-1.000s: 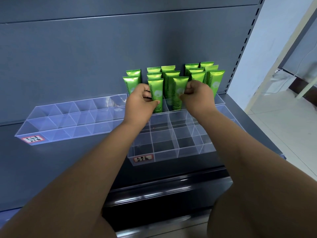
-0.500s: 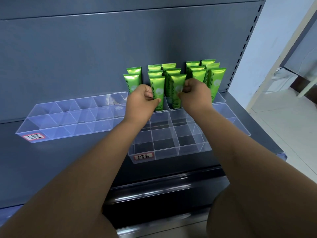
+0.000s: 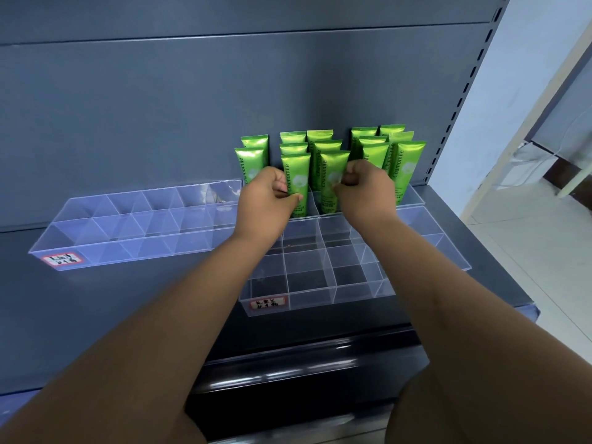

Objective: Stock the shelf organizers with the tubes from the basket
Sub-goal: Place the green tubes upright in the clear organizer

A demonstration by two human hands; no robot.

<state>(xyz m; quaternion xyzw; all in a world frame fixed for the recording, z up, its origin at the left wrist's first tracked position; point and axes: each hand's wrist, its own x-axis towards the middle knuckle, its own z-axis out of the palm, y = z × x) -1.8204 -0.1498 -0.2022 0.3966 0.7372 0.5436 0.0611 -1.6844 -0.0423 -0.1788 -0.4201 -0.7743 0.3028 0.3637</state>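
Several green "Chamomile" tubes stand upright in the back rows of a clear compartment organizer on the grey shelf. My left hand grips one green tube in the third row, thumb across its front. My right hand pinches the neighbouring green tube just to its right. Both tubes stand with their lower ends inside compartments. The front rows of this organizer hold nothing. The basket is out of view.
A second clear organizer with bare compartments lies to the left, carrying a red-edged label. The shelf back panel rises right behind the tubes. A perforated upright bounds the shelf on the right; tiled floor lies beyond.
Both hands stay on the same two tubes; they and the tubes hardly shift, and the view has moved slightly.
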